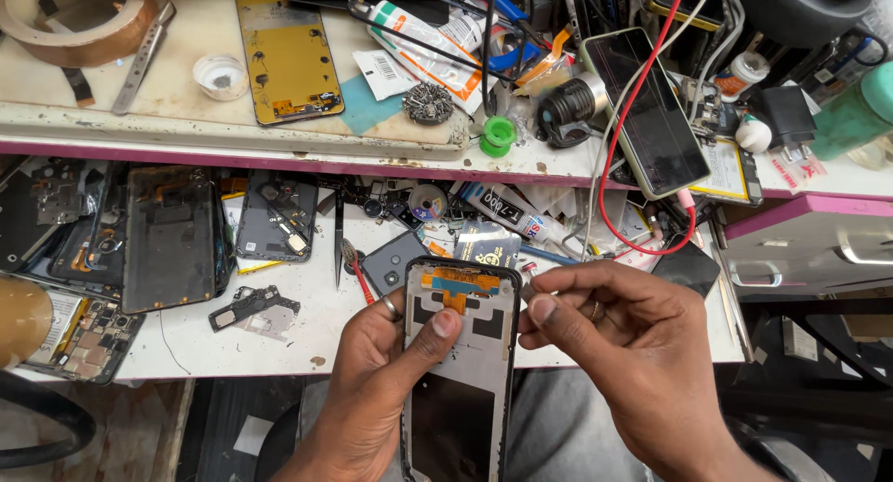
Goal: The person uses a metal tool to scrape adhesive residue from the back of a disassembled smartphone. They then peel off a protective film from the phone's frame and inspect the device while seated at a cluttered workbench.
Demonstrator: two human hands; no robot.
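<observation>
I hold the black-rimmed phone frame with its grey inner plate and orange flex strip (460, 352) over my lap, below the white bench (307, 338). My left hand (377, 389) clamps it, thumb pressed on the plate. My right hand (623, 352) has fingertips pressed together at the frame's upper right edge; I cannot tell what they pinch. I judge this mid-disassembly; the next move calls for delicate work near the flex.

Lower shelf, front: a bare strip of white top (307, 338) left of the left hand (377, 389), bounded by a small black part (253, 307) and a circuit board (88, 338).
Behind the hands: crowded with tweezers (339, 245), a camera cover (393, 261), and a red wire (642, 245).
Far left: stacked phone backs (172, 240).
Upper shelf: bare patch (56, 87) beside a yellow phone frame (286, 54); right half is jammed with cables (521, 26) and a phone (651, 110).
</observation>
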